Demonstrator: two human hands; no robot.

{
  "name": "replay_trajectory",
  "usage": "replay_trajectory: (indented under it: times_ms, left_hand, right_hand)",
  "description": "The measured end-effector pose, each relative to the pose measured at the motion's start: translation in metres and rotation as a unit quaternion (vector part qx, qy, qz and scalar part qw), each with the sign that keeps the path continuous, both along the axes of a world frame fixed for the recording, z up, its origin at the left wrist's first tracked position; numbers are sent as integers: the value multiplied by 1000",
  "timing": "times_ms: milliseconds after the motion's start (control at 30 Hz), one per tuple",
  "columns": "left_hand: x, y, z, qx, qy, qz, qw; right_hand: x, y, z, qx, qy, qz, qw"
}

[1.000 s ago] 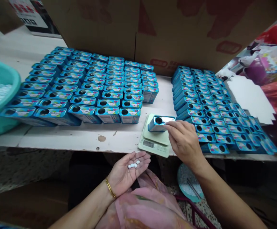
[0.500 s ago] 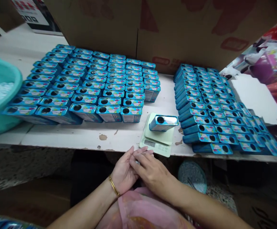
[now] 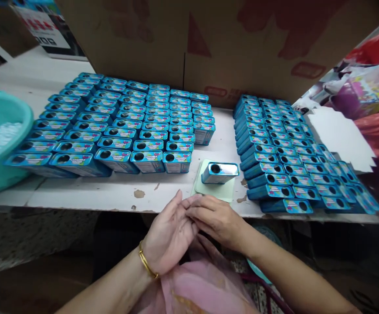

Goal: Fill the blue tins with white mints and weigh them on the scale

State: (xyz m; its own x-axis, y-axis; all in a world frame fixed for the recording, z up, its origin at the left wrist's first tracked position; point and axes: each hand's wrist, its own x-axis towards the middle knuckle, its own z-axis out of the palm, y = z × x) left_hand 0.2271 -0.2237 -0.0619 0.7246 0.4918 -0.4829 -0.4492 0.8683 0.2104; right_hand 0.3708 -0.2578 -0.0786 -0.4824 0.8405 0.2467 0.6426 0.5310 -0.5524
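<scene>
My left hand [image 3: 171, 233], a gold bracelet [image 3: 145, 263] on its wrist, lies palm up below the table's front edge with its fingers stretched out. My right hand [image 3: 214, 218] reaches across it, fingers bent and pressed on the left fingers; anything between them is hidden. Just beyond both hands is a pale green kitchen scale [image 3: 230, 192], its display covered by the hands. A blue tin [image 3: 220, 174] with a round dark hole in its top stands on the scale, touched by neither hand.
Rows of blue tins [image 3: 117, 155] labelled "Caramelo macizo" stand at left, and more tins [image 3: 268, 170] at right. A turquoise basin [image 3: 26, 148] holds small pale pieces. A large cardboard box [image 3: 163, 39] walls the back; white card [image 3: 340, 135] lies right.
The view has shifted slightly. My right hand has moved further over the left fingers, and both hands now hide the scale's display. The tin remains on the scale.
</scene>
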Motion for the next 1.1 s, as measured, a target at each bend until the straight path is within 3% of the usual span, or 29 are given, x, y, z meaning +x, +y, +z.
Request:
replay_trajectory:
  times_ms: [167, 333, 400, 467, 567, 633, 700, 833, 900, 1000, 1100]
  left_hand:
    - [17, 19, 27, 168, 44, -2, 985]
    - [30, 46, 26, 303, 163, -29, 939]
    - [29, 57, 20, 388, 229, -32, 892]
    - [28, 66, 16, 488, 285, -45, 824]
    - [30, 74, 16, 617, 344, -60, 705]
    - [35, 76, 19, 665, 354, -57, 655]
    - [43, 76, 20, 678, 338, -46, 651]
    - [58, 76, 16, 644, 281, -34, 711]
    - [64, 76, 13, 634, 272, -33, 723]
    - [66, 77, 14, 652, 291, -27, 700]
    - [47, 86, 19, 670, 355, 9, 652]
  right_hand:
    - [25, 17, 26, 93, 31, -97, 990]
    - [53, 32, 37, 116, -43, -228, 966]
    - [59, 37, 32, 98, -92, -236, 962]
    - [60, 43, 27, 86, -118, -228, 963]
    - [60, 48, 24, 81, -101, -202, 971]
    - [62, 47, 25, 86, -67, -195, 975]
    - [65, 42, 27, 97, -29, -202, 974]
    - [73, 26, 25, 127, 24, -235, 964]
    - [76, 18, 24, 139, 32, -253, 957]
    - [80, 6, 26, 154, 36, -278, 947]
    - [86, -9, 28, 170, 43, -312, 934]
